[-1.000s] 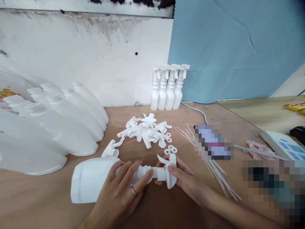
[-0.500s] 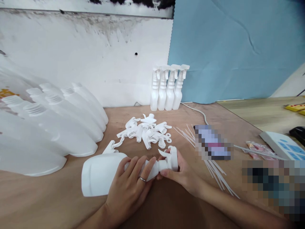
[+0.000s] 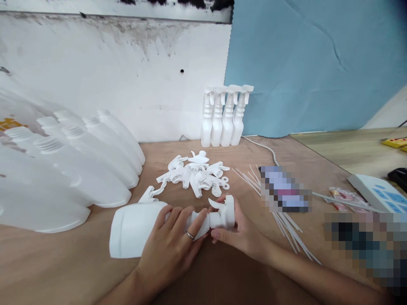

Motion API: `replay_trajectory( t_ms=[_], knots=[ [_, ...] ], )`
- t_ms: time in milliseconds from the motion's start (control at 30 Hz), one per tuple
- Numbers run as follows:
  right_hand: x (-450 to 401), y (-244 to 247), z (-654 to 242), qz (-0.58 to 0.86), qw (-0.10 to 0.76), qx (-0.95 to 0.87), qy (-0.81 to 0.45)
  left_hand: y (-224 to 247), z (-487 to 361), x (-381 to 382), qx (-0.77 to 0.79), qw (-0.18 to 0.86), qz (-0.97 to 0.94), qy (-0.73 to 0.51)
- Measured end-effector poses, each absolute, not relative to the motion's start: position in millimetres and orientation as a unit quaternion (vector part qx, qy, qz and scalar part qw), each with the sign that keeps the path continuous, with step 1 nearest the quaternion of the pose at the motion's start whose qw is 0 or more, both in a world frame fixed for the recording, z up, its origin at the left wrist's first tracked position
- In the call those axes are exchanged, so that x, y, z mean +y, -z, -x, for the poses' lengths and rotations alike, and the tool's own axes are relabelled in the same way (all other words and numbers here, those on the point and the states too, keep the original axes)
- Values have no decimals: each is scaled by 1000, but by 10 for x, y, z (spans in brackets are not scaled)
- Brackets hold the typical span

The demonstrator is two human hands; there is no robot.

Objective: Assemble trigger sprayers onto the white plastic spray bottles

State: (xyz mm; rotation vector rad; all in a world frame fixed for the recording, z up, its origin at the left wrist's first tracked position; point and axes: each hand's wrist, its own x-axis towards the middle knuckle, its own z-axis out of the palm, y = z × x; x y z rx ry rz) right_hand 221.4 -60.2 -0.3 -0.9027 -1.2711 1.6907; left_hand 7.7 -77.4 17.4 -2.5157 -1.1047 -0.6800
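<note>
A brown table (image 3: 222, 288) fills the lower view, with a white wall behind it and a blue sheet (image 3: 318, 63) to the right; along the left edge a row of large white bottles (image 3: 79, 169) lies on its side without caps, threaded necks up toward the wall; near the front, a white bottle (image 3: 136, 226) lies on its side under the hands, its flat base to the left, its neck to the right, its long axis running roughly left to right across the table; the left hand (image 3: 173, 245) lies over its shoulder and neck, fingers curled around them; the right hand (image 3: 240, 233) is clamped on the spray head (image 3: 224, 216) at the neck's end, its trigger pointing up and left; the two hands nearly touch at the neck; behind them lies a heap of loose spray heads (image 3: 195, 173); four finished spray bottles (image 3: 225, 115) stand upright against the wall; thin white tubes (image 3: 286, 224) lie scattered to the right.
</note>
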Motion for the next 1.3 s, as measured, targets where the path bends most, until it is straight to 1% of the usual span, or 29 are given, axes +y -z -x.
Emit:
replay_trajectory(
  t_ms=[67, 200, 333, 500, 667, 767, 1000, 1167, 1300],
  knots=[
    [-602, 6, -2216, 360, 414, -508, -664, -177, -71, -772, -385, 153, 880, 232],
    [-602, 16, -2193, 389, 387, -495, -674, -173, -66, -776, -373, 150, 883, 244],
    [-615, 2, -2178, 365, 401, -503, -673, -170, -64, -789, -376, 150, 882, 242],
    [-614, 18, -2181, 391, 386, -493, -675, -169, -64, -790, -370, 142, 883, 252],
    [-590, -31, -2198, 353, 395, -496, -688, -176, -67, -798, -378, 147, 875, 263],
    [-577, -66, -2209, 379, 378, -491, -688, -182, -62, -811, -380, 139, 875, 268],
    [-606, -91, -2216, 450, 341, -522, -639, -189, -72, -827, -364, 133, 880, 273],
    [-597, -122, -2207, 466, 338, -502, -646, -150, -93, -856, -378, 164, 870, 272],
    [-589, -76, -2216, 447, 334, -514, -652, -151, -117, -862, -403, 168, 863, 255]
  ],
)
